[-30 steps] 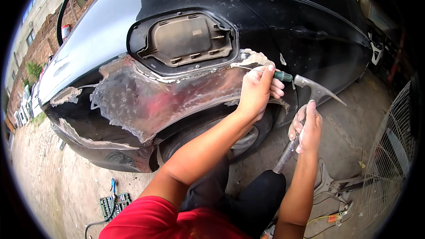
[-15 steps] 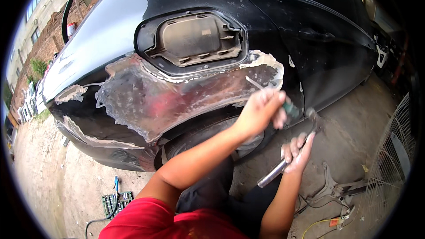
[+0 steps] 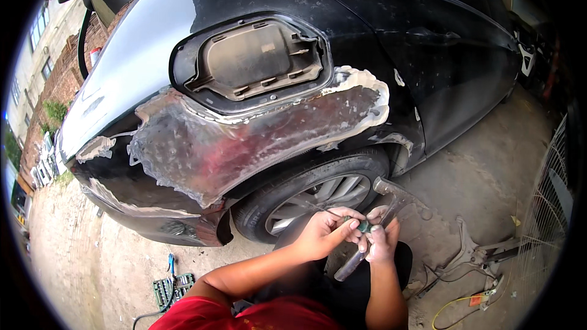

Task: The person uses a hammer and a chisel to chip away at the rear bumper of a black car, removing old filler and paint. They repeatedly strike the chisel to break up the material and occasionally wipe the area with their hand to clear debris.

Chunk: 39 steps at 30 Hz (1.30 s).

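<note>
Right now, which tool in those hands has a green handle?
The slim, screwdriver-like tool: it's green at the handle, while the hammer looks grey all over.

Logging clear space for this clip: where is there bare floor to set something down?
Bare floor shows between the door, wire guard and metal arm; more lies left of the tool set, below the bumper. Crowded: around the left hand, right hand, hammer and green tool.

Place looked like an auto body repair shop, partly open-air: black car (image 3: 358, 43) had its rear quarter panel (image 3: 257, 140) stripped to bare metal, body hammer (image 3: 396, 198) was out, green tool case (image 3: 164, 293) and hose (image 3: 147, 315) lay on rough ground (image 3: 79, 244), brick wall (image 3: 99, 33) beyond.
</note>
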Motion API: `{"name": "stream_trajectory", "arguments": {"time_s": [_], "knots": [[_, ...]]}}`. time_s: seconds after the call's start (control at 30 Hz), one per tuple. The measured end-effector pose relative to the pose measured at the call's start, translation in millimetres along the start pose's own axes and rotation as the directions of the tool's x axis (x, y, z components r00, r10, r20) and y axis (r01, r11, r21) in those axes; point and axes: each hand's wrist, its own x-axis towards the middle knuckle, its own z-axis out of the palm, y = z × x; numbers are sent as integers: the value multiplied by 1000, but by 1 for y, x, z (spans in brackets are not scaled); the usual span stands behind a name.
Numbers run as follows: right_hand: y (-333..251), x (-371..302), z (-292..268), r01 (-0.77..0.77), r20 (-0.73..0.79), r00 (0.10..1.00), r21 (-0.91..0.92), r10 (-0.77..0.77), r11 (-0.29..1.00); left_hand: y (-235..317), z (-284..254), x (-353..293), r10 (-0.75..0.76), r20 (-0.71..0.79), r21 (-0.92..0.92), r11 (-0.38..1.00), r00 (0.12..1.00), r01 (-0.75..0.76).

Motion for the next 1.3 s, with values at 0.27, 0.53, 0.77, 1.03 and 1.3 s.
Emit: {"name": "stream_trajectory", "arguments": {"time_s": [0.27, 0.53, 0.77, 1.03, 1.3], "knots": [[-1, 11, -5, 50, -37, 998, 134, -45, 990, 31, -12, 1, 251, 144, 803, 535, 957, -261], [-26, 15, -56, 108, -99, 991, 225, -88, 968, 128, -33, 2, 479, 164, 952, -307, 862, -11], [-19, 22, -50, 53, -83, 996, 159, -40, 986, 130, -28, 52, 379, 147, 844, -530, 914, 84], [-15, 29, -44, 5, -78, 997, 179, 9, 984, 122, -2, 112, 405, 239, 862, -507, 883, -1], [-18, 27, -65, 10, -96, 995, 287, 18, 958, 113, 6, 137, 333, 364, 850, -501, 870, -164]]}}
